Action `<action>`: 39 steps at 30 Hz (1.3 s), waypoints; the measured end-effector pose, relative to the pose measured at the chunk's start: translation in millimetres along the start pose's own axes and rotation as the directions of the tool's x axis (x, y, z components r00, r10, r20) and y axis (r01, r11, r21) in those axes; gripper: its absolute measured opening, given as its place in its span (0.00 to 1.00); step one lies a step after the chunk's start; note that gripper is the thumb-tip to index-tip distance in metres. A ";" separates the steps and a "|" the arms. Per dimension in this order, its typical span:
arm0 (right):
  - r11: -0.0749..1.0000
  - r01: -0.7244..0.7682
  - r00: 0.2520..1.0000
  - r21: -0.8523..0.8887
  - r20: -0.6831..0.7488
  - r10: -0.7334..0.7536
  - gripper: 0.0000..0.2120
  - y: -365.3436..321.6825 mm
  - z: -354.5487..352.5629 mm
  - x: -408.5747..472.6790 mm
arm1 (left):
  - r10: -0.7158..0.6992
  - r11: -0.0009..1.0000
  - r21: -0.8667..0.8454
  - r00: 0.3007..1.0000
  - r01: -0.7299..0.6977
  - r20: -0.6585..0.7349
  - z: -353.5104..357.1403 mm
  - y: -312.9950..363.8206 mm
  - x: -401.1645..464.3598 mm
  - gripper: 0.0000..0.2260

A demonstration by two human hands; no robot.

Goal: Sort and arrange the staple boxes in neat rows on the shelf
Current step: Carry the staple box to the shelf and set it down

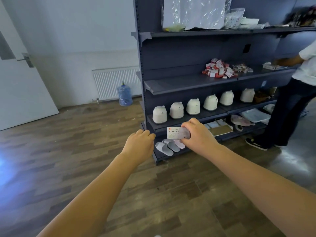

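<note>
My right hand (196,134) grips a white staple box (176,133) with "STAPLES" printed on its face, held in the air in front of the dark shelf unit (188,85). My left hand (141,142) hovers just left of the box with fingers curled, holding nothing. A loose heap of red-and-white staple boxes (218,69) lies on the middle shelf, up and to the right of my hands. The left part of that shelf is bare.
White bear-shaped jars (193,106) stand in a row one shelf lower. Slippers (167,146) lie on the bottom shelf. Another person (301,93) stands at the right end of the shelves, reaching onto the middle shelf. A water bottle (124,95) stands by the radiator.
</note>
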State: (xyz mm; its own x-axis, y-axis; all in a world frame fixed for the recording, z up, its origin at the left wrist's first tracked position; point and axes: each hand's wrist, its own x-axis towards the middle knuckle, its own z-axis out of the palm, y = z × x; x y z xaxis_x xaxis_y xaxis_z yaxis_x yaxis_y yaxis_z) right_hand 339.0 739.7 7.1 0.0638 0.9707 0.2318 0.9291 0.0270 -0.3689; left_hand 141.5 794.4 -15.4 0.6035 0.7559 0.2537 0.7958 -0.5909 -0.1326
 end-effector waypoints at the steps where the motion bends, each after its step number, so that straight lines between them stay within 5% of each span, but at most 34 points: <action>1: 1.000 0.005 1.000 -0.001 0.000 -0.005 0.18 9.3 4.3 20.3 | 0.002 1.000 -0.001 1.000 -0.002 -0.004 8.6 -3.4 19.6 0.12; 17: 0.999 0.027 0.999 0.028 0.032 -0.028 0.18 145.0 36.8 333.9 | -0.003 0.999 0.045 0.997 -0.001 0.083 114.0 -83.8 343.1 0.12; 32: 0.986 0.159 0.977 0.046 0.136 -0.164 0.21 283.5 55.9 570.7 | -0.297 0.955 0.029 0.948 0.296 0.116 173.7 -90.0 561.9 0.13; 39: 0.980 0.197 0.958 0.020 0.207 -0.197 0.20 300.1 77.8 641.4 | -0.151 0.984 -0.094 0.989 0.149 -0.010 192.2 -97.8 623.5 0.16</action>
State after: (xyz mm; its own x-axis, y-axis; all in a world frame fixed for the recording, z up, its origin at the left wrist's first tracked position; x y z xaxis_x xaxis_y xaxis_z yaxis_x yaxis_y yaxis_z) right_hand 630.4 1389.0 -24.9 -0.1972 0.9744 0.1079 0.9161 0.2224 -0.3337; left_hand 449.5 1377.7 -28.4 0.4761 0.8334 0.2805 0.8686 -0.4955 -0.0023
